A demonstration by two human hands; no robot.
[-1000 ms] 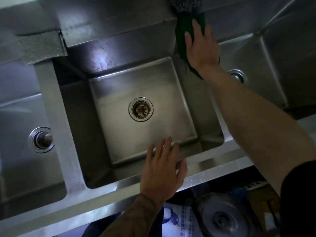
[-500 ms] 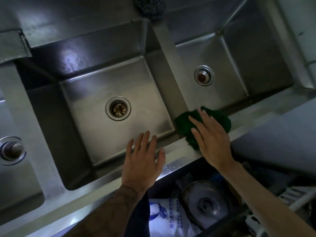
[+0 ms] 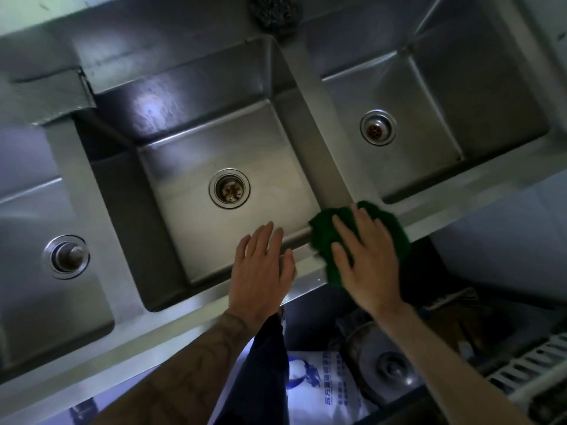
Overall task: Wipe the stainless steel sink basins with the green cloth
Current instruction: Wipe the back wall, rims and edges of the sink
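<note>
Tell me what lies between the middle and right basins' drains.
Head view: only the bare steel divider stands between the middle drain and the right drain; the green cloth sits at its near end.

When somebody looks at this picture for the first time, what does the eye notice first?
The bright green cloth stands out against the grey steel, pressed flat under the right hand on the sink's front rim, at the end of the divider. Next comes the left hand, resting open on the same rim, and the round drain in the middle basin.
</note>
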